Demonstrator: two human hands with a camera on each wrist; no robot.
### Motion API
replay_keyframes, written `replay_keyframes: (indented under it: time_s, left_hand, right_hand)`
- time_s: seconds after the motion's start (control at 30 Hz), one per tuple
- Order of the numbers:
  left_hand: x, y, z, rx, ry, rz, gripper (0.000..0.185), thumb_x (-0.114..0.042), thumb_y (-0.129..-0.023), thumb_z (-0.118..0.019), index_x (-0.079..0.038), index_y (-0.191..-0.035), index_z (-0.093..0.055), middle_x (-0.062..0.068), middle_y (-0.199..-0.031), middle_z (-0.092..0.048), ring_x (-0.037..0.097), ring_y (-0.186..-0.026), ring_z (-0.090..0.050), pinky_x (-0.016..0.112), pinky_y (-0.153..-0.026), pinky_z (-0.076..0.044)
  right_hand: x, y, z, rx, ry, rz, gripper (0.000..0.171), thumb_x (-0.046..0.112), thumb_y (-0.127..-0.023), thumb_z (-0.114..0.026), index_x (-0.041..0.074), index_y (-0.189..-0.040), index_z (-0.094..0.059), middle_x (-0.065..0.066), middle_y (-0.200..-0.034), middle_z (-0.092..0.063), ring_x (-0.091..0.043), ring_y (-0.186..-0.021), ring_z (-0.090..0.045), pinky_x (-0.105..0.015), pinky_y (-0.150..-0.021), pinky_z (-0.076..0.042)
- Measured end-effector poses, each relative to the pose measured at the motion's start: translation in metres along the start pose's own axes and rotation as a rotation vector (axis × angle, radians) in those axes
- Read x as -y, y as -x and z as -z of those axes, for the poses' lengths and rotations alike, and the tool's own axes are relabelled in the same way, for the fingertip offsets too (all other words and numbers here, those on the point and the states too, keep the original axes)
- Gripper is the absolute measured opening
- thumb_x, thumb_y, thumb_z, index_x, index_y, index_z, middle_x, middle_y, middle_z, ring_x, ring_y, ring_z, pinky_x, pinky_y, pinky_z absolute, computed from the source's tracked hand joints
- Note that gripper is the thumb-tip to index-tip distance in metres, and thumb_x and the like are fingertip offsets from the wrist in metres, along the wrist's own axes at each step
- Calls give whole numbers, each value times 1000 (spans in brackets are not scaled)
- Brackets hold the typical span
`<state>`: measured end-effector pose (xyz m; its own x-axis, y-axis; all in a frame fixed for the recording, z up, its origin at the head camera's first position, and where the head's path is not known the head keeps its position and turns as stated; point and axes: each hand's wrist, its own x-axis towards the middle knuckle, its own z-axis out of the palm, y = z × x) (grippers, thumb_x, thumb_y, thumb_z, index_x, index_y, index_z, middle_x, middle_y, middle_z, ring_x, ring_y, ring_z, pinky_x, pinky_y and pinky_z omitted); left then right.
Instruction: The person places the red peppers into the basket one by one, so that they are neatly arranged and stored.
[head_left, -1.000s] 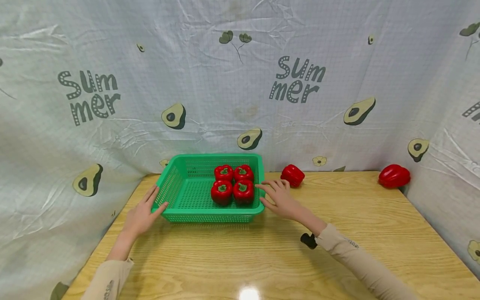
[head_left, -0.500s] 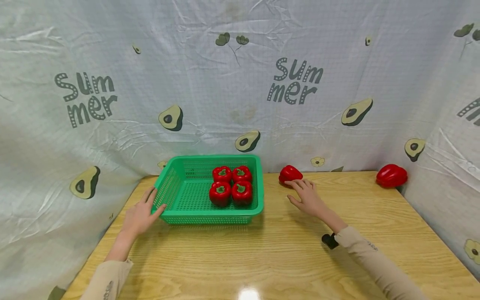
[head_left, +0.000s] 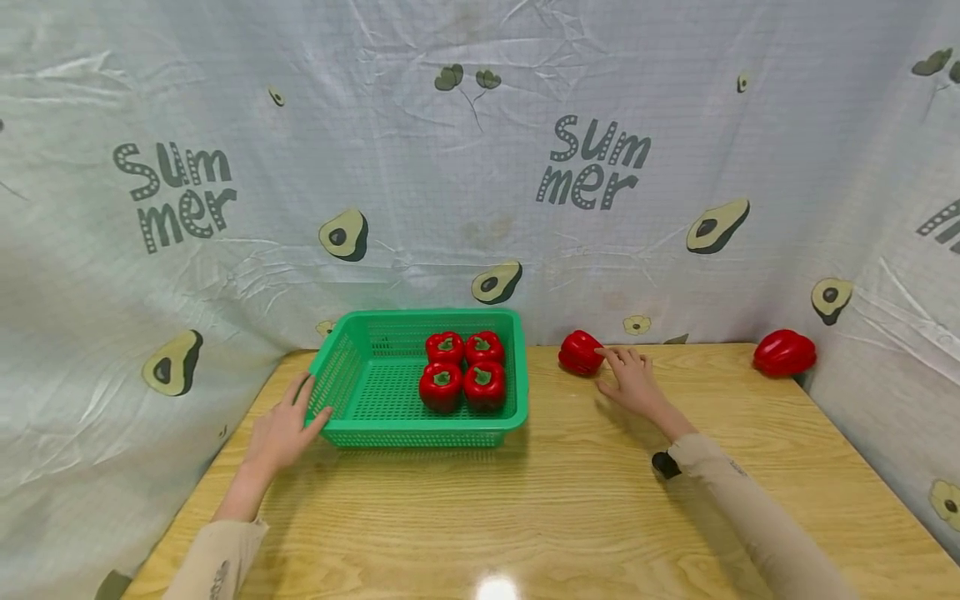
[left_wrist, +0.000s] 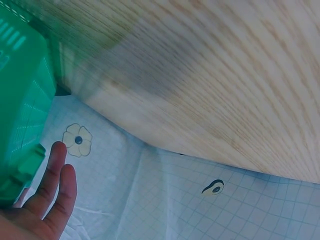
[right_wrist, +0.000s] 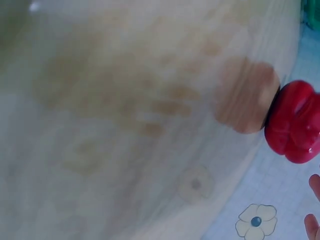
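A green plastic basket [head_left: 420, 424] stands at the back left of the wooden table in the head view. Several red bell peppers [head_left: 483, 386] sit stem up in its right half. My left hand [head_left: 277, 429] rests at the basket's left front corner, thumb by the front rim; in the left wrist view two extended fingers [left_wrist: 64, 197] show beside the green wall. My right hand [head_left: 634, 383], fingers loosely spread, is at the right side of another bell pepper [head_left: 580, 353] lying near the table's back edge. That pepper [right_wrist: 295, 122] shows close to the fingertips in the right wrist view.
One more red bell pepper [head_left: 784, 353] lies at the table's back right corner. A light curtain [head_left: 420, 167] printed with avocados hangs behind the table and along both sides. A black wrist device [head_left: 665, 465] shows under my right sleeve.
My right hand has left the basket's right side and moved right, past the front of the lone pepper to its right side. My left hand and the basket have stayed in place.
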<state>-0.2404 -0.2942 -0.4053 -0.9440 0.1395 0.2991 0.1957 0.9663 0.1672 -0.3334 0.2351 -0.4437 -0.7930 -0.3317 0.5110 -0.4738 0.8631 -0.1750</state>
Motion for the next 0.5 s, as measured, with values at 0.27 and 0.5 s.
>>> replay_keyframes:
  time_s: [0.27,0.5]
  left_hand:
    - [0,-1,-3,10,5,4,67,-42,-92,-40,3,-138,-25,22,-141,-25,14,-45,-40,26,-37,-27]
    - [0,1,-4,-3,6,4,67,-44,-92,-38,3,-138,-26,22,-141,-26,13,-43,-39,26,-37,-27]
  right_hand:
    - [-5,-18,-5,15,16,-37,57,28,-76,-69,5,-123,-47,-19,-114,-51,-36,-100,-44,-48,-77,-28]
    - [-3,-38,-10,83,-14,-113,65,36,-79,-65,6,-132,-41,-22,-127,-44,-38,-116,-40,-56,-85,-27]
